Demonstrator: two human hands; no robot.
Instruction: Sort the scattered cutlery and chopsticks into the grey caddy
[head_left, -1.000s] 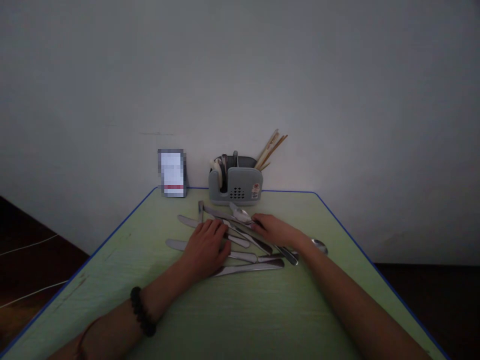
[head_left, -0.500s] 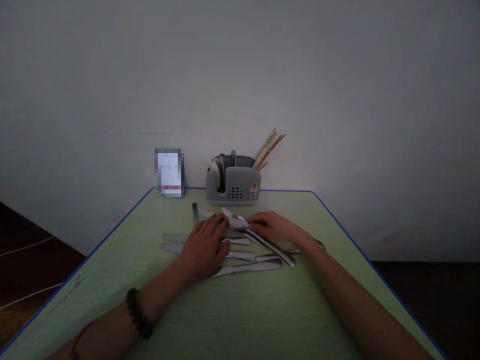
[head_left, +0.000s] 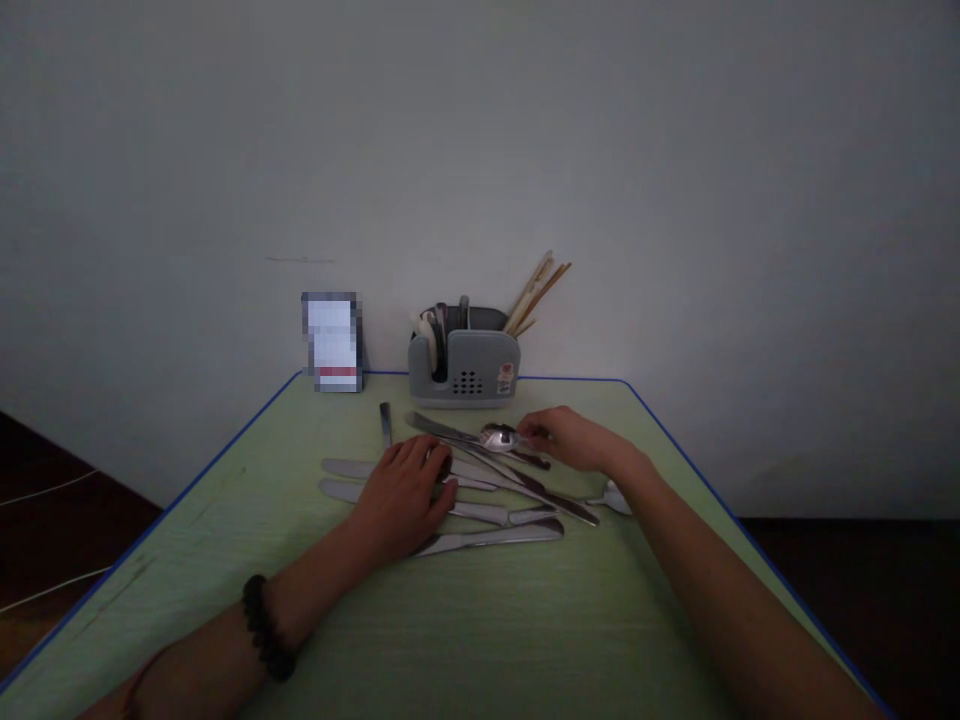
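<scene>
My left hand (head_left: 403,492) lies over a spread of metal table knives, palm down with its fingers stretched out and covering their middles. Under it, a front knife (head_left: 491,537) lies crosswise, and another knife's blade (head_left: 345,491) sticks out on the left. My right hand (head_left: 574,438) is closed in a pinch on a metal spoon (head_left: 499,438), whose bowl points left above the pile. Most of that spoon's handle is hidden by my fingers. A second spoon (head_left: 618,497) lies below my right wrist, partly behind the forearm.
Behind the pile, a grey cutlery holder (head_left: 484,365) stands against the wall with chopsticks (head_left: 540,293) and other utensils in it. A blurred, lit screen (head_left: 334,342) leans at the back left. The green table (head_left: 480,630) has a blue edge.
My right hand has moved a little right, and the spoon has turned so that its handle runs toward my fingers. The knives by it have shifted. My left hand stays over the pile.
</scene>
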